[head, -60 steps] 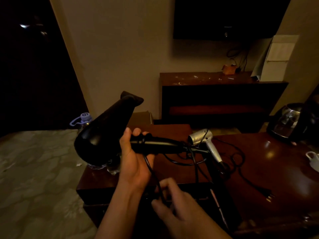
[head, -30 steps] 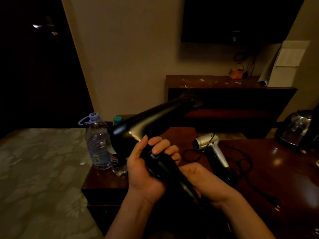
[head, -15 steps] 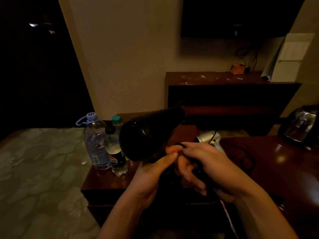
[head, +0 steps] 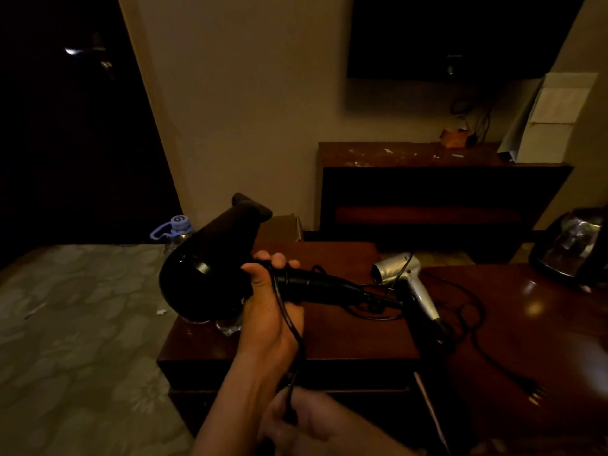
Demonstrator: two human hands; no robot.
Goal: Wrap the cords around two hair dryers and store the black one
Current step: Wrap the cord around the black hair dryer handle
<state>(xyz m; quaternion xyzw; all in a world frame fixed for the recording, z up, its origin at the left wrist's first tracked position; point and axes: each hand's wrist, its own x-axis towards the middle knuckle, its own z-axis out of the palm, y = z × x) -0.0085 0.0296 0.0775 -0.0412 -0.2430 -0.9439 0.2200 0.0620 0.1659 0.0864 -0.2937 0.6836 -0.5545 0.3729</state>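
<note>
"Wrapping underway, early stage. Gripping black hair dryer (head: pixel 197 278) by the handle with left hand (head: pixel 268 304), fingers curled round it, held up above the wooden table (head: pixel 345 340). Counting maybe two loose turns of black cord (head: pixel 289 324) on the handle."

"Right hand?"

"Low in frame, blurred. Pinching that same cord with right hand (head: pixel 309 422), drawn fairly taut down from the handle. Can't tell how much slack sits below."

"Silver one?"

"Untouched, by the look of it. Lying on the table just right of the black handle: silver hair dryer (head: pixel 399 269), with loose cable (head: pixel 473 327) snaking across the top and a plug (head: pixel 534 393) near the front edge. Judging roughly a quarter done. Left to do: finish black wrap, wrap silver, stow black. No obvious storage spot in view."

"Materials, quick."

"Glossy rounded black plastic body, matte flattened nozzle, tapered handle. Thin limp rubbery cord, probably prone to sliding off smooth plastic. Metallic-finish silver barrel, slim straight handle. Polished dark wood, reflective. Behind: clear water bottle (head: pixel 177 228) with lilac cap; shiny kettle (head: pixel 572 248) far right."
</note>
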